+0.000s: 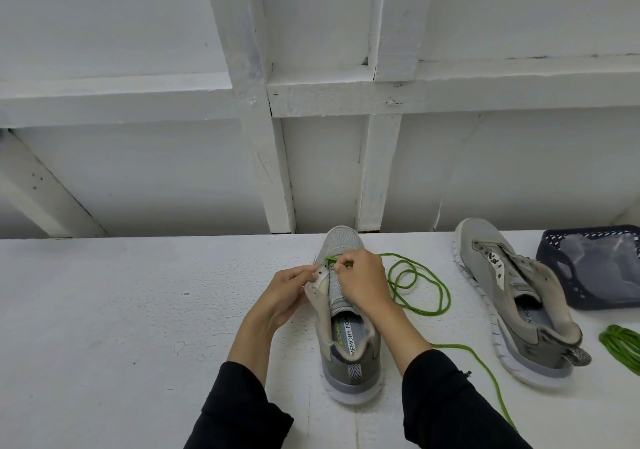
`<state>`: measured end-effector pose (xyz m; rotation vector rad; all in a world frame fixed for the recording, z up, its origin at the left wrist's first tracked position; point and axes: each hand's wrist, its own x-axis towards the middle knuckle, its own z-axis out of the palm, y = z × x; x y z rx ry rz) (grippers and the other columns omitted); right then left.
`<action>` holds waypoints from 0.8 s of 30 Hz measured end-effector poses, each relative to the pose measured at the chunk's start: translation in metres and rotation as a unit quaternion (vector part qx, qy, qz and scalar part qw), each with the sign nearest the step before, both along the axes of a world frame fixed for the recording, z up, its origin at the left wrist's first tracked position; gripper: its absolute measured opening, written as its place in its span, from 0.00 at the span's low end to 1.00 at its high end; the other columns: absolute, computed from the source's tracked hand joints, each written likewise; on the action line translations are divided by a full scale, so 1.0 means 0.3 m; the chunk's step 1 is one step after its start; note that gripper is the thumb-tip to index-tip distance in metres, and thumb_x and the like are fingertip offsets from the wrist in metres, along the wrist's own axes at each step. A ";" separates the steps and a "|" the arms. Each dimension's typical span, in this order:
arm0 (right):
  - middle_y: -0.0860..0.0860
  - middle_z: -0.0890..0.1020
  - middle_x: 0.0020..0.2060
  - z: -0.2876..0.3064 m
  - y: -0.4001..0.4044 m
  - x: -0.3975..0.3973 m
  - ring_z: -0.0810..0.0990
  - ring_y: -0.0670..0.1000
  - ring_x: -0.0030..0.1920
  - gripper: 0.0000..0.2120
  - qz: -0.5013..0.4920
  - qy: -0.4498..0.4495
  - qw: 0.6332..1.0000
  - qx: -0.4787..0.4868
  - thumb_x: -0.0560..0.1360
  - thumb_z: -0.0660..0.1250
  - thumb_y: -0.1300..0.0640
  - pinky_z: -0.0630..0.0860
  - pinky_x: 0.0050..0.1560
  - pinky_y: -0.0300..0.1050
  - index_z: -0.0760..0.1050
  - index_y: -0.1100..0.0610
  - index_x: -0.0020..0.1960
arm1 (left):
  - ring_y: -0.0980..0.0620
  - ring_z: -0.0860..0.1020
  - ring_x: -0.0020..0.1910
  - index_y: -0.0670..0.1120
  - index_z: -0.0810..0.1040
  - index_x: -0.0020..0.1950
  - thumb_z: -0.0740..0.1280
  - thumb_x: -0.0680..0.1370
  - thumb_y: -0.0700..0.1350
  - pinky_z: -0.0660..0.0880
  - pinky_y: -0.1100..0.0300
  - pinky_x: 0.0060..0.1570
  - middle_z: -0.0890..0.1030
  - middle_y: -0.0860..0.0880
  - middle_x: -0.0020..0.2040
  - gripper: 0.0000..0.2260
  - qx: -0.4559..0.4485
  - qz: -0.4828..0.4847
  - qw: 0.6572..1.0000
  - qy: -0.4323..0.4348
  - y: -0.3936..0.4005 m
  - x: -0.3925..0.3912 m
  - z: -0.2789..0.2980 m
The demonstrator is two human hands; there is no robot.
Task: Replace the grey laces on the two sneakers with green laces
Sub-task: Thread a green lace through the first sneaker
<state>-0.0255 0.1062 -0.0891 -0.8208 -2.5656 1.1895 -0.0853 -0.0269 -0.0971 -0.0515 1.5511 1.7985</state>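
Observation:
A grey sneaker [349, 351] stands on the white table, heel towards me and toe towards the wall. My left hand [289, 289] pinches its left eyelet flap. My right hand [362, 282] pinches the tip of a green lace [420, 280] at the lowest eyelets near the toe. The rest of that lace loops on the table to the right of the shoe and trails back past my right sleeve. A second grey sneaker [512, 296] lies to the right with no lace in it. A bundled second green lace [621, 344] sits at the right edge.
A dark blue perforated basket [554, 244] with a clear plastic bag inside stands at the far right beside the second sneaker. A white wooden wall with beams [277, 158] rises right behind the table's far edge. The white table top [121, 310] stretches to the left.

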 end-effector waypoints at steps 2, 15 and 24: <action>0.49 0.84 0.42 -0.001 0.001 0.000 0.79 0.50 0.42 0.06 0.010 0.002 1.000 0.002 0.75 0.67 0.57 0.70 0.41 0.39 0.84 0.53 0.44 | 0.55 0.82 0.37 0.38 0.81 0.52 0.62 0.78 0.31 0.78 0.65 0.35 0.85 0.46 0.41 0.09 0.004 0.001 1.000 -0.005 -0.002 0.000 -0.002; 0.50 0.81 0.47 0.013 -0.022 -0.002 0.78 0.53 0.46 0.10 0.057 -0.014 0.990 0.126 0.79 0.62 0.51 0.69 0.40 0.43 0.82 0.50 0.49 | 0.49 0.82 0.50 0.42 0.82 0.57 0.63 0.80 0.40 0.79 0.59 0.49 0.84 0.44 0.52 0.10 -0.014 -0.025 0.998 0.062 0.006 -0.005 -0.019; 0.51 0.79 0.46 0.008 -0.012 0.031 0.75 0.55 0.55 0.06 -0.002 0.008 0.988 0.156 0.79 0.60 0.57 0.70 0.40 0.45 0.76 0.54 0.48 | 0.51 0.80 0.44 0.41 0.70 0.51 0.57 0.83 0.38 0.78 0.56 0.49 0.78 0.44 0.48 0.04 0.087 0.252 0.963 0.041 0.042 -0.018 -0.007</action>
